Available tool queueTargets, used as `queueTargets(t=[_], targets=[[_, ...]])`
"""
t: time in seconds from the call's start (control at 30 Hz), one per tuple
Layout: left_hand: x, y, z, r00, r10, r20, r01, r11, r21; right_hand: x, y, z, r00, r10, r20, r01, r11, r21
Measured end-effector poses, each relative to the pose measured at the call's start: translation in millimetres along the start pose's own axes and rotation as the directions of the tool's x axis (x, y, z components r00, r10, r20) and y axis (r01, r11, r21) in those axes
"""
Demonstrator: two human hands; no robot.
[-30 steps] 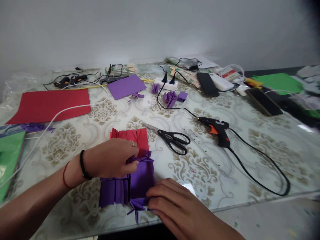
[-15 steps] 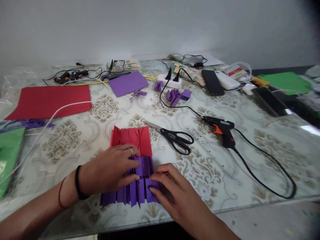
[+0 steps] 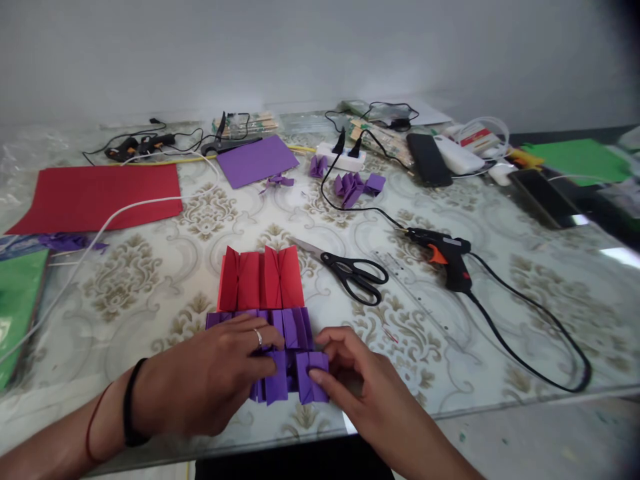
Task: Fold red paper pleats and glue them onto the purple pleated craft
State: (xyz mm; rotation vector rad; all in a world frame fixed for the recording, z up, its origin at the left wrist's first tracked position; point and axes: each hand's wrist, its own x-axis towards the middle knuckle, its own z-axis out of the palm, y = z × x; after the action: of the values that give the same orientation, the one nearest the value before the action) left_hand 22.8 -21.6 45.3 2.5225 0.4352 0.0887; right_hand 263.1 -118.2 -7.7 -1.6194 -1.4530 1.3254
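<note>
Head camera: folded purple paper (image 3: 277,381) lies near the table's (image 3: 240,223) front edge, with folded red paper (image 3: 249,283) just behind. The right hand (image 3: 367,380) pinches a purple flap. The left hand (image 3: 205,373) touches the purple paper too; I cannot tell if it grips.

From where I stand, the left hand (image 3: 210,377) covers a good part of the purple folded paper (image 3: 295,327), and the right hand's (image 3: 367,383) fingertips are partly hidden. Both forearms (image 3: 55,440) run out of sight, as does the green sheet (image 3: 17,307) at left. Lettering on the red-and-white box (image 3: 477,139) is too small to read; pale clutter (image 3: 620,197) at far right blurs.
</note>
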Motion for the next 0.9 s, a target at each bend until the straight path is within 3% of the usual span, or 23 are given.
queueTargets(t=[0.23, 0.43, 0.63, 0.9], targets=[[-2, -5, -3, 0.992, 0.096, -0.082, -0.096, 0.995, 0.008, -1, 3, -10, 0.998, 0.052, 0.044, -0.056, 0.994, 0.089], [-21, -11, -6, 0.992, 0.024, -0.124, -0.034, 0.996, -0.081, 2, 2, -20, 0.991, 0.059, 0.116, -0.078, 0.984, 0.16], [-24, -16, -11, 0.984, 0.033, -0.173, -0.065, 0.981, -0.183, 5, -1, -24, 0.973, 0.085, 0.214, -0.133, 0.967, 0.219], [-25, -8, -11, 0.989, -0.056, -0.138, 0.028, 0.979, -0.202, 7, -1, -23, 0.967, 0.087, 0.239, -0.153, 0.95, 0.274]])
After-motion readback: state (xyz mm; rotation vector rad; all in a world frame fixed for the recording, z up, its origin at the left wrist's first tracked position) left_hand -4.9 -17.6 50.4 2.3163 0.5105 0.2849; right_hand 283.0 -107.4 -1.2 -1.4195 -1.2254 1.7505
